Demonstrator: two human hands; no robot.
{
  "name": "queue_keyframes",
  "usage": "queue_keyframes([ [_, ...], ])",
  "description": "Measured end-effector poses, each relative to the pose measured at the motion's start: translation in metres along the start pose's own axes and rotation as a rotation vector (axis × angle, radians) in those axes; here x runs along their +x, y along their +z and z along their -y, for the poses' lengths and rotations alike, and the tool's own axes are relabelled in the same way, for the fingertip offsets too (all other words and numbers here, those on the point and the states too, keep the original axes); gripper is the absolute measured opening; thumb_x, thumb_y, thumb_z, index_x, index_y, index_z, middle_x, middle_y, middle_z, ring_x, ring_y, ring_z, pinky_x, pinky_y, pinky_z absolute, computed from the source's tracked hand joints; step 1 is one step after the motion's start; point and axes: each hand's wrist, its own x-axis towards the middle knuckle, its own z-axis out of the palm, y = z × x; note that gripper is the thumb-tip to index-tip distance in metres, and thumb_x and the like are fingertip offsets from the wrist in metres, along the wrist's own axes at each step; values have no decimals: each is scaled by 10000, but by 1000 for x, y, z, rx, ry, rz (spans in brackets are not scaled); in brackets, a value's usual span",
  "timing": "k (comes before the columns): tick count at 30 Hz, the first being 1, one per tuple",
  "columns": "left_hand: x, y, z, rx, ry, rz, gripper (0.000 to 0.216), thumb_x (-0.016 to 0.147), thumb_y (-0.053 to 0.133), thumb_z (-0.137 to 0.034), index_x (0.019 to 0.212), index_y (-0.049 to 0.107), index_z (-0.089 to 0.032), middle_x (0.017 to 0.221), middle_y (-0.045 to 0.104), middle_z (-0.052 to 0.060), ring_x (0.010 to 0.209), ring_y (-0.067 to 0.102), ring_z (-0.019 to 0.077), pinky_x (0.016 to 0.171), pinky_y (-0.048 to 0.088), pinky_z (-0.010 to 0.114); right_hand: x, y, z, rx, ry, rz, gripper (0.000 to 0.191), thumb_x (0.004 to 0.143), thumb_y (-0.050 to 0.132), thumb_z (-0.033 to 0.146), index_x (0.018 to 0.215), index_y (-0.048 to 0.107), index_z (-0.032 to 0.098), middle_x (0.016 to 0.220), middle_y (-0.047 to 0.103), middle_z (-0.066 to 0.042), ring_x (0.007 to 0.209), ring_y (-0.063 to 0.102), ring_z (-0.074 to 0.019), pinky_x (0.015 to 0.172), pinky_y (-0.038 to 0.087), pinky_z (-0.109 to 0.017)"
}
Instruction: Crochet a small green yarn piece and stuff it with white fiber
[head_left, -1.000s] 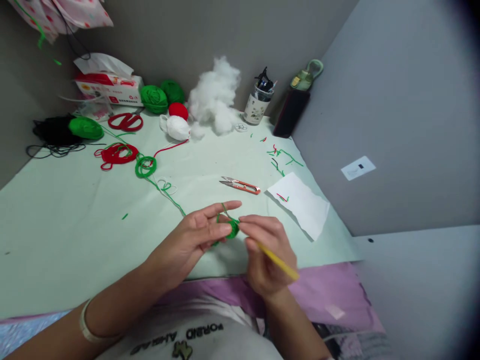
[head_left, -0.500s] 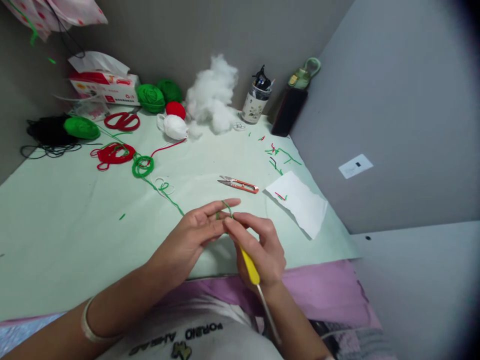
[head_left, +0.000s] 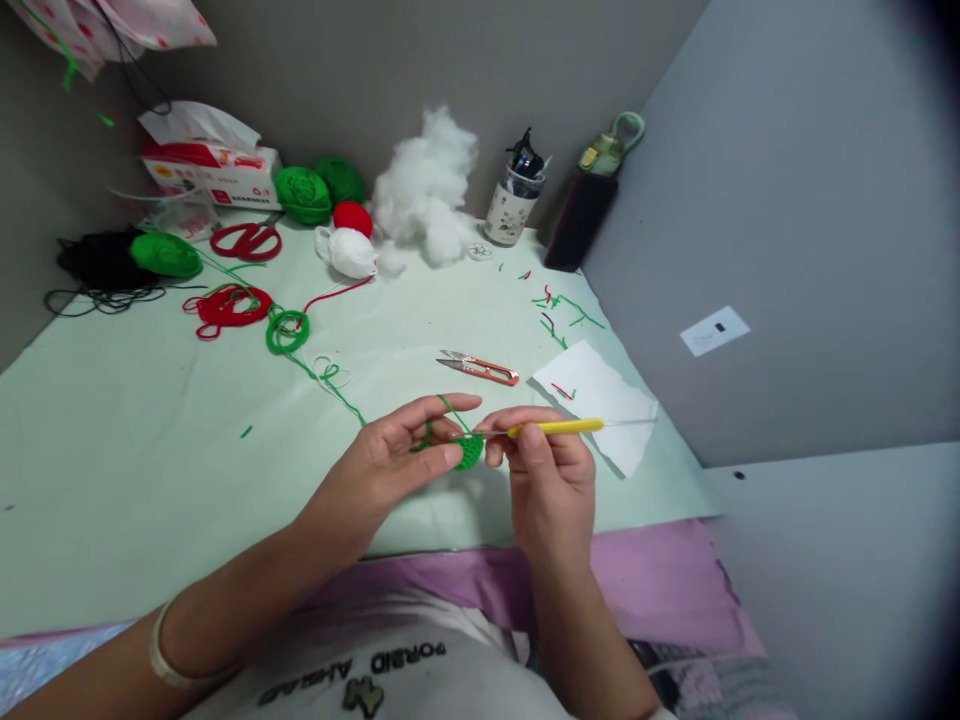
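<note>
My left hand [head_left: 405,450] pinches a small round green crochet piece [head_left: 470,452] between thumb and fingers. Green yarn [head_left: 453,410] runs over its raised index finger, and a strand trails back across the table to a green coil [head_left: 287,331]. In my right hand [head_left: 551,470] is a crochet hook with a yellow handle [head_left: 562,427], held level. Its metal tip lies at the top edge of the green piece. Behind the hands, orange thread snips [head_left: 484,371] lie on the table.
Torn white paper [head_left: 600,400] and yarn scraps [head_left: 562,305] lie to the right. Toward the back are a red yarn coil [head_left: 229,308], red-handled scissors [head_left: 246,241], yarn balls [head_left: 303,195], white stuffing [head_left: 427,190], a pen cup [head_left: 513,208], a dark bottle [head_left: 581,220] and a tissue box [head_left: 240,178].
My right hand has moved a little right, and the hook has swung from pointing steeply down toward me to nearly level. The green piece now shows between the hands.
</note>
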Motion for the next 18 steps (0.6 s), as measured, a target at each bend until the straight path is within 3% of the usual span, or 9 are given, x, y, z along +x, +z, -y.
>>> queue_keyframes([
  [6, 1, -1, -4, 126, 71, -67, 296, 880, 747, -256, 1168, 754, -325, 889, 588, -21, 886, 545, 127, 813, 438, 237, 0, 0, 9, -59, -51, 34, 230, 1049, 514, 261, 983, 730, 219, 915, 734, -29, 709, 660, -120, 672, 547, -283],
  [18, -2, 3, 1, 489, 233, -245, 331, 840, 706, -182, 1127, 758, -339, 945, 630, -11, 985, 568, 177, 969, 382, 322, -11, 2, 8, -496, -447, 93, 278, 1019, 468, 104, 1171, 661, 234, 1003, 745, -48, 827, 701, -168, 710, 586, -336],
])
